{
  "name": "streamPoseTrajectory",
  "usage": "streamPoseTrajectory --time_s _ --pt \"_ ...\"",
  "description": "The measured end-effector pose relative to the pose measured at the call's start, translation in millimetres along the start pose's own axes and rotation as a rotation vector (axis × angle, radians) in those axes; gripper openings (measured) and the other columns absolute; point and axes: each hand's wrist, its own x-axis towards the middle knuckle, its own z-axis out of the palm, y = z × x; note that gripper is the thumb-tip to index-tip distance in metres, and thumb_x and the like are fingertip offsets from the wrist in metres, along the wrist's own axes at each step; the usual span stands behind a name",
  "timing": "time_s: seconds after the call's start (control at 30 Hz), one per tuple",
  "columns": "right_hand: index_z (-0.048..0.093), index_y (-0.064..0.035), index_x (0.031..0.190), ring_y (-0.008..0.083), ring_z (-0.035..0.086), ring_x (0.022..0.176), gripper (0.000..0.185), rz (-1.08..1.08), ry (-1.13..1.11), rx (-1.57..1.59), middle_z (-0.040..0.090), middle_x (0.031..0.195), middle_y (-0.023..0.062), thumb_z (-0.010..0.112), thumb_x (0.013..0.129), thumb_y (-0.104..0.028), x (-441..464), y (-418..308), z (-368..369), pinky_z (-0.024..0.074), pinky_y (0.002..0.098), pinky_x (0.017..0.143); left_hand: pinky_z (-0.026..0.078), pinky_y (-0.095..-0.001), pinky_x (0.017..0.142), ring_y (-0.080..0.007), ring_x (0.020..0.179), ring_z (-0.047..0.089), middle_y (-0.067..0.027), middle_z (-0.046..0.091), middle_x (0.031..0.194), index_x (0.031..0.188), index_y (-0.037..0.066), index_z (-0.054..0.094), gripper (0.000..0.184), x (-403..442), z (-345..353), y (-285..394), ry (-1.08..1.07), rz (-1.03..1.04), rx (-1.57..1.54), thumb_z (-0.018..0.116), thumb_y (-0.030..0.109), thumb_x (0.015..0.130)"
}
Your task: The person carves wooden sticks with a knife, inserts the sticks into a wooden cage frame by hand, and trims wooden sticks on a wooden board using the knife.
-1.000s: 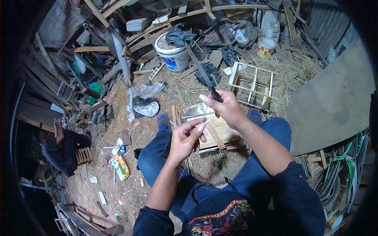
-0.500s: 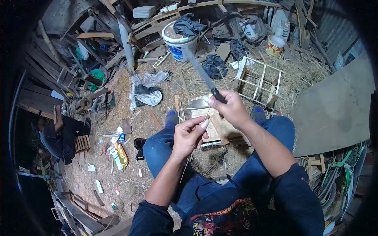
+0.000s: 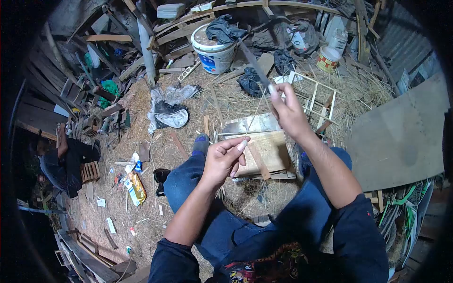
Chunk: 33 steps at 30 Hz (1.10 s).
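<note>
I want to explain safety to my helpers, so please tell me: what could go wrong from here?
1. The left hand pinches a thin strip that runs up toward the knife in the right hand. If the blade slips, it could cut the left hand, which wears no glove.
2. The strip looks slender, so it might bend or snap under pressure.
3. The person's legs are spread around the work; a dropped knife might strike one.
</note>
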Motion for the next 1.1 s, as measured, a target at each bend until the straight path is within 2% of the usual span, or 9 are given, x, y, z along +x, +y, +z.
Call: streamPoseTrajectory --time_s 0.17,0.2,0.3,0.33,0.53,0.67,0.83,0.9,1.1 --pt "0.065 -0.0027 0.114 0.0212 0.069 0.076 0.019 -0.259 -0.141 -0.393 0.069 0.086 0.0098 0.063 0.103 -0.018 -35 -14 -2 0.0531 0.0344 0.068 0.033 -0.0211 0.037 -0.0053 0.039 0.044 -0.0058 0.066 0.071 0.134 0.0 0.066 0.035 14 -5 -5 0.131 0.021 -0.065 0.063 0.02 0.105" --pt "0.066 -0.0025 0.118 0.0257 0.072 0.08 0.02 -0.378 -0.198 -0.53 0.072 0.093 0.0129 0.065 0.101 -0.012 -39 -15 -3 0.0557 0.0347 0.07 0.033 -0.0206 0.037 -0.0051 0.039 0.045 -0.0057 0.066 0.071 0.137 0.002 0.065 0.036 17 -7 -8 0.136 0.047 -0.072 0.063 0.019 0.105" --pt "0.069 -0.0057 0.124 0.0327 0.074 0.088 0.031 -0.446 -0.192 -0.507 0.074 0.101 0.0166 0.069 0.094 -0.004 -42 -19 3 0.0571 0.0349 0.074 0.033 -0.0203 0.038 -0.005 0.04 0.045 -0.0058 0.067 0.071 0.14 0.004 0.063 0.038 19 -9 -10 0.138 0.078 -0.104 0.063 0.018 0.105" --pt "0.071 -0.0186 0.131 0.0304 0.07 0.073 0.039 -0.52 -0.135 -0.511 0.07 0.084 0.0119 0.071 0.093 -0.012 -37 -6 5 0.0557 0.0397 0.064 0.033 -0.0203 0.038 -0.005 0.04 0.045 -0.0058 0.067 0.071 0.14 0.004 0.063 0.038 19 -10 -10 0.141 0.076 -0.109 0.063 0.018 0.105" --pt "0.07 -0.0257 0.135 0.0265 0.064 0.061 0.047 -0.471 -0.279 -0.652 0.062 0.073 0.0083 0.07 0.091 -0.01 -39 -2 8 0.0533 0.0399 0.056 0.034 -0.0198 0.04 -0.0047 0.04 0.045 -0.0059 0.067 0.07 0.143 0.007 0.061 0.038 20 -18 -14 0.096 0.069 -0.212 0.061 0.015 0.106" --pt "0.071 -0.0261 0.134 0.0266 0.063 0.059 0.05 -0.484 -0.176 -0.64 0.062 0.072 0.0071 0.069 0.087 -0.009 -36 -5 17 0.0528 0.0406 0.055 0.034 -0.0204 0.039 -0.0059 0.038 0.044 -0.0059 0.067 0.068 0.144 0.009 0.06 0.038 21 -24 -17 0.101 0.094 -0.278 0.059 0.014 0.106" --pt "0.071 -0.0263 0.134 0.0269 0.063 0.058 0.05 -0.502 -0.263 -0.688 0.061 0.071 0.0071 0.07 0.087 -0.009 -40 -3 23 0.0521 0.0403 0.054 0.036 -0.0212 0.038 -0.0068 0.036 0.043 -0.0059 0.067 0.066 0.145 0.01 0.06 0.039 21 -29 -22 0.119 0.123 -0.309 0.058 0.014 0.106" --pt "0.071 -0.0253 0.133 0.0271 0.062 0.058 0.049 -0.492 -0.161 -0.651 0.061 0.071 0.008 0.067 0.088 -0.008 -35 -5 23 0.0522 0.0409 0.054 0.036 -0.0213 0.039 -0.0068 0.036 0.043 -0.0061 0.067 0.066 0.144 0.01 0.061 0.039 18 -28 -16 0.109 0.106 -0.294 0.058 0.013 0.106" --pt "0.071 -0.0235 0.134 0.0268 0.062 0.058 0.054 -0.497 -0.189 -0.627 0.06 0.069 0.0084 0.063 0.085 -0.001 -33 -2 22 0.0523 0.0404 0.054 0.037 -0.0212 0.038 -0.0068 0.036 0.043 -0.0069 0.068 0.066 0.143 0.012 0.062 0.038 17 -31 -22 0.086 0.106 -0.314 0.058 0.011 0.105"
